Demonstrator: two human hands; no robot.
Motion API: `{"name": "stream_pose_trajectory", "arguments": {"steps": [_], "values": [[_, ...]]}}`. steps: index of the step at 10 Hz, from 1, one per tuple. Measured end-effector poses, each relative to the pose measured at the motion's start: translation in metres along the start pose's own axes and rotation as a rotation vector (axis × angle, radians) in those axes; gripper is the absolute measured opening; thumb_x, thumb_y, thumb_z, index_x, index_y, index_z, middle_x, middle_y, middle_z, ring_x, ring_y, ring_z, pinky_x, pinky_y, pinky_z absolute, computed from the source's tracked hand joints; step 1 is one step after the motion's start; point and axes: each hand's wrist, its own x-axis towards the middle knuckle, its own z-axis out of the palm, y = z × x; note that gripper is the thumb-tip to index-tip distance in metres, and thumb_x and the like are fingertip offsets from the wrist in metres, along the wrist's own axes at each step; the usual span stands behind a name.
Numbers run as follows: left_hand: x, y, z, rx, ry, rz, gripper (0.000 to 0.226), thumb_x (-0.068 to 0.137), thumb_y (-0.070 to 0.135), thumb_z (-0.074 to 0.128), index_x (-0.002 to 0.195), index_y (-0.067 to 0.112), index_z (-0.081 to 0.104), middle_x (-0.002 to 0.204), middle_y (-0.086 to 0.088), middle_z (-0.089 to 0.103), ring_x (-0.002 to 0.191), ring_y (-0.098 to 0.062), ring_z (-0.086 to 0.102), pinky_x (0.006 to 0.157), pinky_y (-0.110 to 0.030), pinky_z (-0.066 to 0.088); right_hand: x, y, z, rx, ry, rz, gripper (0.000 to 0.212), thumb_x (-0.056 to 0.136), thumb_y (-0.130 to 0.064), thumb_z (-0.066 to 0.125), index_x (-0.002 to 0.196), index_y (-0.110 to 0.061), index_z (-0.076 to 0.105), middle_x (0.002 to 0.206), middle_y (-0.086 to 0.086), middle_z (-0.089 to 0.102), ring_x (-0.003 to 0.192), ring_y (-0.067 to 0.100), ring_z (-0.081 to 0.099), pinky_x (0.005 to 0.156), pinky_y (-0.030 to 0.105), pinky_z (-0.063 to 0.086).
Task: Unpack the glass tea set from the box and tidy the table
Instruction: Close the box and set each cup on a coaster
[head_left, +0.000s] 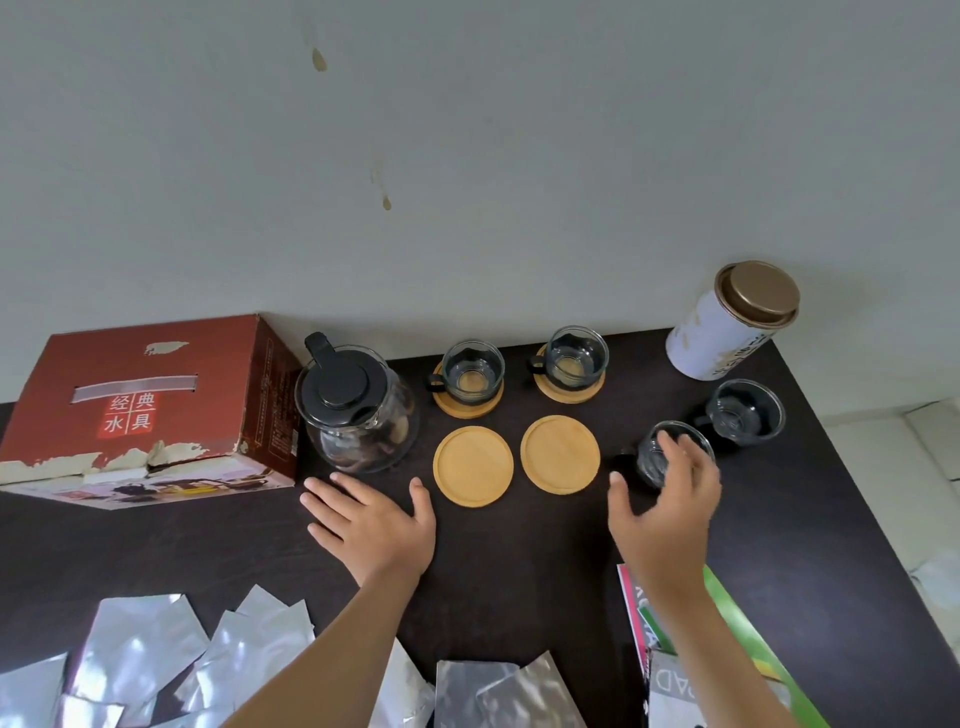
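Silver foil pouches lie scattered along the near edge of the dark table, with a green and pink printed pack under the right forearm. Resting flat on the table just in front of the glass teapot, the left hand has its fingers spread and straight and holds nothing. Over the near glass cup the right hand has its fingers and thumb partly spread round the rim; whether they press the glass I cannot tell.

At far left stands the red cardboard box, torn along its lower edge, just beside the black-lidded teapot. Two glass cups with black handles sit on bamboo coasters by the pale wall. Two bare coasters lie between the hands. A fourth cup stands directly on the table, near a white tin with a bronze lid.
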Motion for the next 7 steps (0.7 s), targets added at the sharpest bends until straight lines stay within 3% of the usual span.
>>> {"name": "stream_pose_trajectory", "arguments": {"steps": [1, 2, 3, 4, 5, 7], "values": [[0.000, 0.000, -0.001, -0.009, 0.000, -0.005, 0.095, 0.083, 0.058, 0.047, 0.144, -0.009, 0.016, 0.152, -0.032, 0.009, 0.141, -0.044, 0.005, 0.110, -0.059, 0.015, -0.004, 0.011, -0.008, 0.062, 0.074, 0.195, 0.076, 0.074, -0.009, 0.077, 0.139, -0.001, 0.038, 0.142, 0.021, 0.031, 0.134, 0.032, 0.027, 0.106, 0.036, 0.029], [-0.001, 0.001, -0.002, -0.012, 0.008, -0.004, 0.095, 0.081, 0.060, 0.040, 0.143, -0.009, 0.017, 0.151, -0.032, 0.011, 0.141, -0.045, 0.007, 0.109, -0.060, 0.017, 0.000, 0.023, -0.008, 0.093, 0.055, 0.345, 0.089, 0.074, -0.016, 0.079, 0.146, -0.006, 0.027, 0.150, 0.014, 0.025, 0.140, 0.027, 0.020, 0.108, 0.035, 0.024], [-0.001, 0.001, -0.002, -0.013, 0.009, -0.011, 0.095, 0.082, 0.058, 0.046, 0.143, -0.009, 0.017, 0.151, -0.032, 0.011, 0.141, -0.045, 0.007, 0.109, -0.059, 0.017, 0.007, 0.035, -0.003, 0.200, 0.010, 0.443, 0.095, 0.072, -0.030, 0.081, 0.145, -0.010, 0.025, 0.148, 0.008, 0.030, 0.139, 0.022, 0.027, 0.115, 0.043, 0.028], [-0.001, 0.001, -0.003, -0.017, 0.006, -0.010, 0.096, 0.080, 0.061, 0.038, 0.143, -0.009, 0.018, 0.151, -0.032, 0.012, 0.141, -0.045, 0.008, 0.109, -0.060, 0.018, 0.011, 0.038, 0.004, 0.274, 0.016, 0.477, 0.086, 0.066, -0.039, 0.080, 0.135, -0.010, 0.038, 0.134, 0.008, 0.045, 0.126, 0.024, 0.044, 0.107, 0.048, 0.038], [-0.001, 0.001, -0.001, -0.014, 0.003, -0.007, 0.098, 0.078, 0.062, 0.036, 0.143, -0.009, 0.017, 0.151, -0.032, 0.011, 0.141, -0.044, 0.007, 0.109, -0.059, 0.017, 0.013, 0.036, 0.010, 0.311, 0.041, 0.517, 0.086, 0.072, -0.027, 0.082, 0.142, -0.014, 0.034, 0.140, 0.003, 0.043, 0.131, 0.019, 0.042, 0.111, 0.043, 0.035], [0.000, 0.001, -0.001, -0.004, 0.002, -0.007, 0.098, 0.079, 0.062, 0.035, 0.144, -0.008, 0.017, 0.152, -0.031, 0.010, 0.141, -0.044, 0.006, 0.110, -0.059, 0.017, 0.006, 0.023, 0.020, 0.398, 0.139, 0.531, 0.085, 0.068, -0.026, 0.085, 0.139, -0.018, 0.039, 0.137, 0.000, 0.047, 0.127, 0.016, 0.047, 0.107, 0.044, 0.040]]}}
